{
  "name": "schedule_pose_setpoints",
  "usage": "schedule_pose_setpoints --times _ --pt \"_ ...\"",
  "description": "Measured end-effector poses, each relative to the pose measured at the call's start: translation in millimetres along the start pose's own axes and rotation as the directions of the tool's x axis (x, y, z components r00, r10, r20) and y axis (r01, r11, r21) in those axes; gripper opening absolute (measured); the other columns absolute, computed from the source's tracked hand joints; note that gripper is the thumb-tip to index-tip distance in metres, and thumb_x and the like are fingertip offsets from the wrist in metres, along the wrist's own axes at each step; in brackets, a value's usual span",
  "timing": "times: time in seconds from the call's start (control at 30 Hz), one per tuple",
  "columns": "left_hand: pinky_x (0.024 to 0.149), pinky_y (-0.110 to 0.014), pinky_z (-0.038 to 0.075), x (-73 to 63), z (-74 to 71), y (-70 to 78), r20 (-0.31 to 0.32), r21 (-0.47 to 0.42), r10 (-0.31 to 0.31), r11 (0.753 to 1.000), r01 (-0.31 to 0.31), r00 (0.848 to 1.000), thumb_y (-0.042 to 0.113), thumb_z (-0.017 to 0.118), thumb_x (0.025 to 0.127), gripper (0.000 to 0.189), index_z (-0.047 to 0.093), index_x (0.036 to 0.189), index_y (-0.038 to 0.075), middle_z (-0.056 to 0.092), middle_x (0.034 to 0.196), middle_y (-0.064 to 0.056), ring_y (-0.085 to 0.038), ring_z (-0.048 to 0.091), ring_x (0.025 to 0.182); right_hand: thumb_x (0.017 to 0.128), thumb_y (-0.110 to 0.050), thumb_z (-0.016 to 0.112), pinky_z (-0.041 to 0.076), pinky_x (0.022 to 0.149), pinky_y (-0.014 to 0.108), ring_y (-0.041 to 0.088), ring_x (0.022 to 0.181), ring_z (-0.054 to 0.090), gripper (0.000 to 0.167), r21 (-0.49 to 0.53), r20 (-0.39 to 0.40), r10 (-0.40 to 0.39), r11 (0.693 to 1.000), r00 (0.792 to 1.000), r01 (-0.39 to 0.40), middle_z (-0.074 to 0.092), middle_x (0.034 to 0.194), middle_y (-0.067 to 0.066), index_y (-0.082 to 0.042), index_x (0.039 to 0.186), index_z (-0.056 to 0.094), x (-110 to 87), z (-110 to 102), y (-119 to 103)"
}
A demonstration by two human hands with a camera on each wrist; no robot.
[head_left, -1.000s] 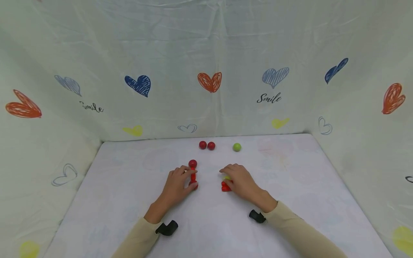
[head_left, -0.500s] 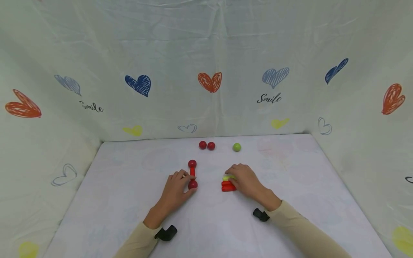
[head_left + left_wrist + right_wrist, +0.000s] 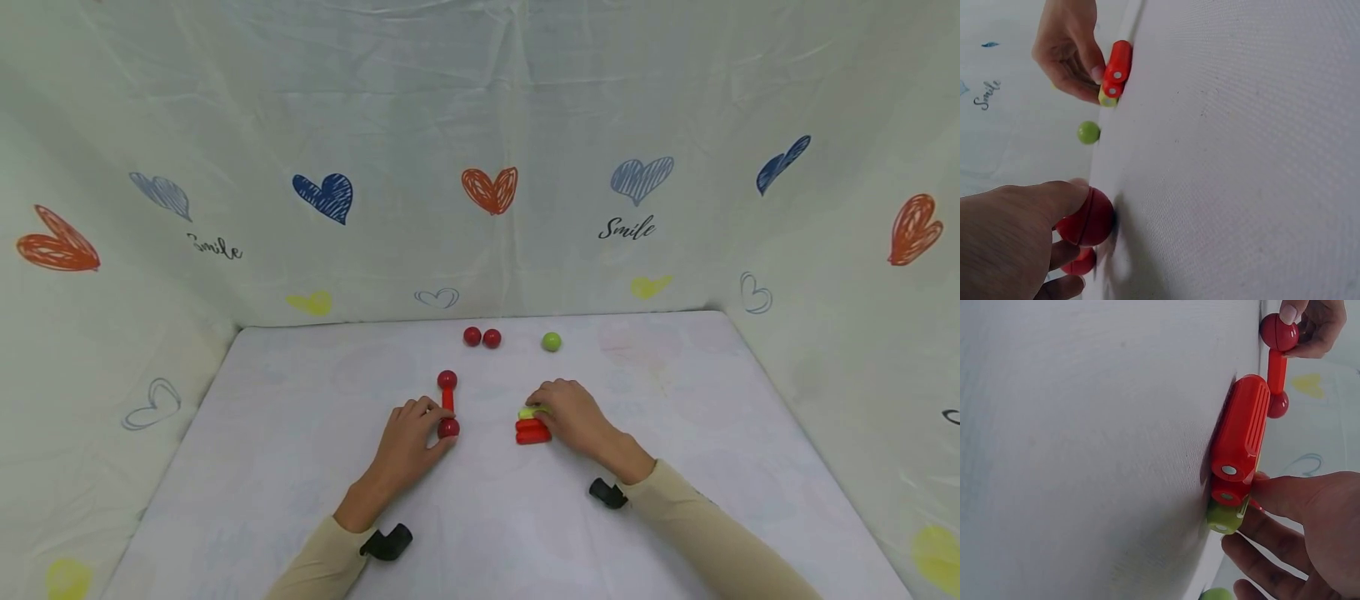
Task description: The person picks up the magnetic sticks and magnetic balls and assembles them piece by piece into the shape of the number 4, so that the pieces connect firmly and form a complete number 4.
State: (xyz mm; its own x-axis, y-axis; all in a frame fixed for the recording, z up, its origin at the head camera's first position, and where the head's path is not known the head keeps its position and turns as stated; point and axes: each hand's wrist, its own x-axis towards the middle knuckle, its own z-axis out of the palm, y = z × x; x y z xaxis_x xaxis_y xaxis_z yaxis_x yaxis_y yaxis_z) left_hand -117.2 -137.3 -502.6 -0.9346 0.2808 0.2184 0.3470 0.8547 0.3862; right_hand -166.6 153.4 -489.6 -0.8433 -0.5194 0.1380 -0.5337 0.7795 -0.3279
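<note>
In the head view, my left hand pinches the nearer red ball between thumb and finger. A red magnetic rod joins it to a farther red ball; the three form a straight line on the table. My right hand pinches a yellow-green rod, thumb on the near side and a finger beyond. Two red rods, a nearer one and a middle one, lie against it side by side. Round silvery spots show on the rod ends in the left wrist view.
Toward the back edge of the white table sit two loose red balls, a left one and a right one. A green ball lies to their right. A heart-printed curtain surrounds the table's back and sides.
My right hand has shifted slightly right, uncovering more of the rods. My left forefinger has drawn back from the red rod to the near ball. Little differs over the last half second.
</note>
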Motion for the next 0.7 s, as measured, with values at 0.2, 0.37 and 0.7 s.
schedule_pose_setpoints --times 0.2,0.37,0.7 --pt "0.089 -0.045 0.05 0.3 0.1 0.1 0.005 0.0 -0.006 1.0 0.006 1.0 0.021 0.092 0.083 0.039 0.076 0.117 0.01 0.064 0.103 -0.004 -0.023 0.058 0.096 0.089 -0.002 0.082 0.056 0.089 0.044 0.023 0.092 0.069 0.019 0.016 0.041 -0.009 1.0 0.999 0.008 0.078 0.098 0.004 -0.007 0.108 0.082 2.5 -2.4 1.4" --pt "0.088 -0.045 0.05 0.6 -0.6 0.7 0.002 -0.004 -0.009 1.0 0.009 1.0 0.02 0.093 0.083 0.038 0.077 0.116 0.01 0.065 0.102 -0.003 -0.022 0.058 0.095 0.09 -0.002 0.082 0.056 0.09 0.044 0.021 0.09 0.069 0.018 0.024 0.063 -0.022 1.0 0.998 0.021 0.076 0.096 0.002 -0.007 0.108 0.082 5.4 -4.9 2.6" --pt "0.087 -0.044 0.05 -0.8 0.0 2.2 -0.002 -0.019 -0.017 1.0 0.017 1.0 0.019 0.092 0.083 0.036 0.077 0.115 0.009 0.065 0.101 -0.003 -0.022 0.058 0.094 0.089 -0.002 0.083 0.055 0.089 0.043 0.02 0.089 0.068 0.019 0.031 0.067 -0.04 0.999 0.997 0.038 0.076 0.095 0.001 -0.007 0.107 0.082 6.5 -3.6 4.4"
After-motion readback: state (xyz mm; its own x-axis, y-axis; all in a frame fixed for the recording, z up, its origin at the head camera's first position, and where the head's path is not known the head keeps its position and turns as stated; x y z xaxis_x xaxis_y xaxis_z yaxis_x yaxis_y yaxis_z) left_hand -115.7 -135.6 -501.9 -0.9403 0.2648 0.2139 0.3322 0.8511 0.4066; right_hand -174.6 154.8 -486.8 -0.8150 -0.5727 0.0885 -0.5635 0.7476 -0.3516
